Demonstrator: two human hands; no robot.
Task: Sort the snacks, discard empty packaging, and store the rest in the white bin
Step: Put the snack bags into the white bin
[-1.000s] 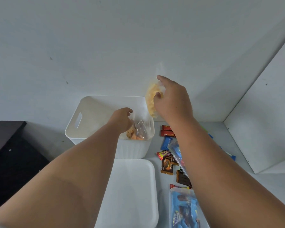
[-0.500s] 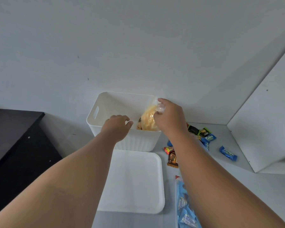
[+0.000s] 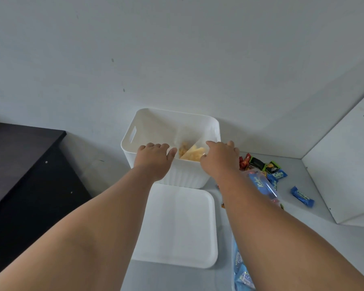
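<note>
The white bin (image 3: 178, 114) stands against the wall on the grey shelf. Inside it, by the near wall, lies a clear bag of yellow snacks (image 3: 192, 155), with a second clear bag of orange bits (image 3: 183, 150) beside it. My left hand (image 3: 155, 157) is on the bin's near rim, its fingers curled over the edge. My right hand (image 3: 220, 157) reaches over the rim on the right with its fingers stretched out; its thumb touches the yellow snack bag. The bin's white lid (image 3: 177, 225) lies flat in front of the bin.
Loose wrapped snacks lie right of the bin: red (image 3: 243, 161), dark green (image 3: 257, 163) and blue ones (image 3: 302, 196). Clear packs of blue candies (image 3: 263, 185) lie under my right forearm. A black cabinet (image 3: 19, 164) stands to the left and a white side panel (image 3: 345, 164) to the right.
My right hand brought the yellow snack bag down from above the bin into it, and its fingers have spread out. My left hand stayed at the near rim.
</note>
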